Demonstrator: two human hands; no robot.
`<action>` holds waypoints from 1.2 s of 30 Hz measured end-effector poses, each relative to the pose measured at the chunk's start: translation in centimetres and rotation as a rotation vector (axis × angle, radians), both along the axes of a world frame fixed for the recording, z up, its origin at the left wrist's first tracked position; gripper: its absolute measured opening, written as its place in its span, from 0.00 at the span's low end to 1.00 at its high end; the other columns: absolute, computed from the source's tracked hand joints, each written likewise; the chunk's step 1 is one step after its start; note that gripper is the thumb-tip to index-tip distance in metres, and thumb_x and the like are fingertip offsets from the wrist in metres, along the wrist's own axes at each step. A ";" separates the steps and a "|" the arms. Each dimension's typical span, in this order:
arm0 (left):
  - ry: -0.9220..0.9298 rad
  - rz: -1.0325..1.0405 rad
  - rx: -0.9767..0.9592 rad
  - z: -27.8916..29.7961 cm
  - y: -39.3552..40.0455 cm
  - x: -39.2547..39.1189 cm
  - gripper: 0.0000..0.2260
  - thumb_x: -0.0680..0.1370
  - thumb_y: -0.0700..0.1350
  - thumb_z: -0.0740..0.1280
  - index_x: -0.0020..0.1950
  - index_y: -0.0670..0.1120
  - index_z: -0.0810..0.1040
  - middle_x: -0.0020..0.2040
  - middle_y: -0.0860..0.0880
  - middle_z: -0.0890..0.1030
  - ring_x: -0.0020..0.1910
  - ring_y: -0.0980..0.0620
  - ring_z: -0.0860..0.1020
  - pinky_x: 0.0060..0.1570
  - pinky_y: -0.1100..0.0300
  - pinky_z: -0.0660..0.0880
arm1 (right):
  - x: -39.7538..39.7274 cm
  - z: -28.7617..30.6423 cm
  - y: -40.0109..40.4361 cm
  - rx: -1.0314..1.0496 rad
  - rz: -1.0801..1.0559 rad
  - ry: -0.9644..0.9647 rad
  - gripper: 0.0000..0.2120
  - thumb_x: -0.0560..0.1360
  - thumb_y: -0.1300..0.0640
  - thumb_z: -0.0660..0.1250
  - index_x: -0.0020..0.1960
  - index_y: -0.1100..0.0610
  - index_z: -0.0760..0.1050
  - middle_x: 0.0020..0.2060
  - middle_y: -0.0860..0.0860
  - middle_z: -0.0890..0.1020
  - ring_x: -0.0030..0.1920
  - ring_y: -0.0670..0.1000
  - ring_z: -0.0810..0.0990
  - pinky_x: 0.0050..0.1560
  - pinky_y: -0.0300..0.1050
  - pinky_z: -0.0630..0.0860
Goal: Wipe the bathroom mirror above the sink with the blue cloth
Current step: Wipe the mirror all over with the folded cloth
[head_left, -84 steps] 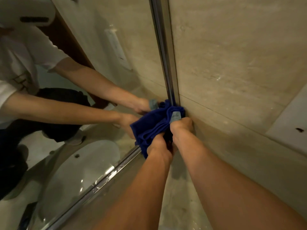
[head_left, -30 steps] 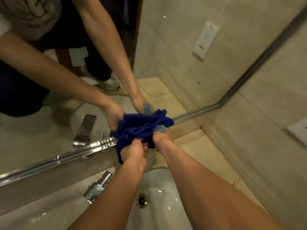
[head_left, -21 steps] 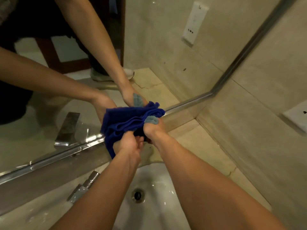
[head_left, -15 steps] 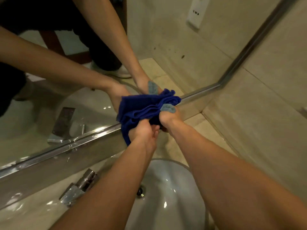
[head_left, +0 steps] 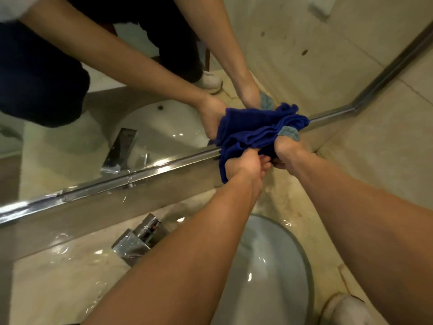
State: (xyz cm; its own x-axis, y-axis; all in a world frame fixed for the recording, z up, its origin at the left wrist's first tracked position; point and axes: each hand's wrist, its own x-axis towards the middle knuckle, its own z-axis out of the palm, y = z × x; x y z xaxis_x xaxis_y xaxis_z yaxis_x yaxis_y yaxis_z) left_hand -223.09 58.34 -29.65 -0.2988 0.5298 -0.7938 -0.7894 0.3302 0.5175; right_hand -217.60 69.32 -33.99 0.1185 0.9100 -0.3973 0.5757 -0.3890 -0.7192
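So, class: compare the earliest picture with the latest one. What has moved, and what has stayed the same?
The bunched dark blue cloth has travelled from the mirror's upright right-hand edge down to the shiny metal bottom frame, leftward from the corner, above the white oval sink. Unchanged: the left hand and right hand both grip the cloth, pressed to the mirror.

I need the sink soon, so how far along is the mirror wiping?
Done: cannot be judged; the mirror glass shows no clear wiped or unwiped patches. In hand: the left hand and right hand both grip the bunched blue cloth against the mirror's bottom chrome frame, near the right corner. Left: probably the rest of that bottom edge toward the faucet.
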 end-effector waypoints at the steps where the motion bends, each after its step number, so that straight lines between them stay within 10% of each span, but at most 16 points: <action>1: -0.017 0.009 0.001 0.1 -0.2 -0.3 0.09 0.78 0.44 0.67 0.44 0.39 0.79 0.34 0.46 0.81 0.17 0.59 0.73 0.17 0.70 0.64 | 0.0 0.7 -0.8 0.007 0.017 0.006 0.18 0.66 0.47 0.54 0.48 0.56 0.74 0.49 0.57 0.83 0.47 0.58 0.82 0.50 0.51 0.82; 5: -0.055 0.014 0.015 0.1 -1.6 -1.7 0.13 0.81 0.45 0.62 0.38 0.41 0.77 0.25 0.49 0.79 0.15 0.59 0.71 0.15 0.71 0.61 | -0.6 3.9 -4.5 -0.021 0.106 0.044 0.08 0.79 0.62 0.58 0.44 0.51 0.66 0.40 0.52 0.72 0.35 0.47 0.71 0.18 0.31 0.70; 12: -0.066 -0.027 0.052 -0.2 -6.7 -5.9 0.16 0.82 0.43 0.60 0.34 0.43 0.73 0.18 0.54 0.75 0.14 0.61 0.69 0.21 0.70 0.63 | -5.2 4.1 -9.8 0.059 0.214 -0.137 0.11 0.78 0.61 0.54 0.38 0.54 0.68 0.44 0.62 0.81 0.42 0.61 0.81 0.49 0.61 0.80; 20: 0.027 0.096 -0.030 -0.3 -11.9 -10.5 0.11 0.79 0.43 0.63 0.38 0.42 0.77 0.23 0.52 0.79 0.16 0.60 0.70 0.19 0.69 0.63 | -9.6 3.7 -15.1 0.069 0.268 -0.053 0.09 0.75 0.57 0.54 0.37 0.50 0.69 0.47 0.58 0.82 0.49 0.61 0.81 0.54 0.61 0.78; 28: 0.112 0.249 -0.103 0.4 -14.9 -12.2 0.06 0.77 0.44 0.67 0.47 0.42 0.79 0.39 0.46 0.82 0.31 0.53 0.78 0.27 0.63 0.73 | -12.3 4.4 -19.2 -0.128 0.328 0.120 0.08 0.77 0.56 0.57 0.47 0.55 0.74 0.50 0.60 0.83 0.48 0.61 0.82 0.51 0.58 0.79; 36: 0.080 0.433 -0.093 1.1 -11.8 -9.2 0.05 0.76 0.44 0.68 0.44 0.42 0.76 0.40 0.44 0.81 0.34 0.50 0.82 0.31 0.60 0.77 | -8.8 3.9 -16.5 -0.329 0.227 0.457 0.14 0.80 0.47 0.56 0.48 0.54 0.76 0.35 0.53 0.81 0.27 0.49 0.77 0.28 0.37 0.74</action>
